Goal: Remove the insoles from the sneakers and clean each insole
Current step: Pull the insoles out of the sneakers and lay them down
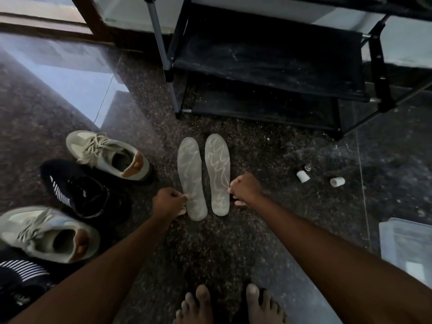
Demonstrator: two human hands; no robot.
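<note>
The left insole (190,174) and right insole (217,169) were laid side by side on the speckled floor (233,242), near the shoe rack (268,54). Each outer edge was pinched by curled fingers (184,197), left hand (168,202) and right hand (245,187) (same grip, basically). Two beige sneakers (107,155) were parked off left.

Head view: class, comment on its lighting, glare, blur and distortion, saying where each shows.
Head view: dim overall, and the black rack loses shelf detail; head view: pale glare washes the floor at upper left; head view: the nearest beige sneaker is smeared soft, while the left insole and right insole look fairly sharp; head view: wide-angle bending tilts and curves the rack's posts near the edges.
</note>
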